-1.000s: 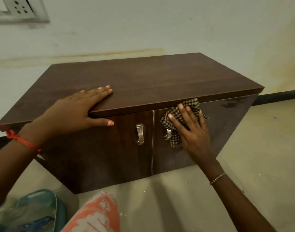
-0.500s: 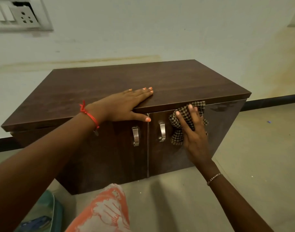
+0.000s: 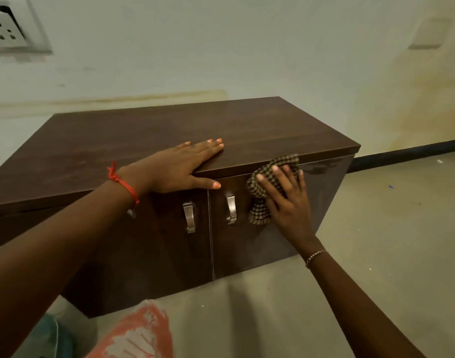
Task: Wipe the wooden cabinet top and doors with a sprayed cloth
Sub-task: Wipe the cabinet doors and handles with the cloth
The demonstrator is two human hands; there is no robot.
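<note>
A low dark wooden cabinet (image 3: 260,125) stands against the wall with two shut doors, each with a metal handle. My right hand (image 3: 285,200) presses a black-and-cream checked cloth (image 3: 260,195) flat against the upper part of the right door (image 3: 324,192), just right of its handle (image 3: 231,208). My left hand (image 3: 179,166) lies flat on the front edge of the cabinet top, fingers spread, thumb hanging over the edge above the left door (image 3: 156,249).
A pale wall with a socket plate (image 3: 4,32) rises behind the cabinet. Bare grey floor (image 3: 389,241) stretches to the right and in front. My knee in orange patterned fabric (image 3: 138,334) sits at the bottom, with a teal object (image 3: 50,332) to its left.
My right hand slid the cloth rightward across the right door, off its handle. My left hand shifted right along the top's front edge. The view drifted, so the cabinet sits further left.
</note>
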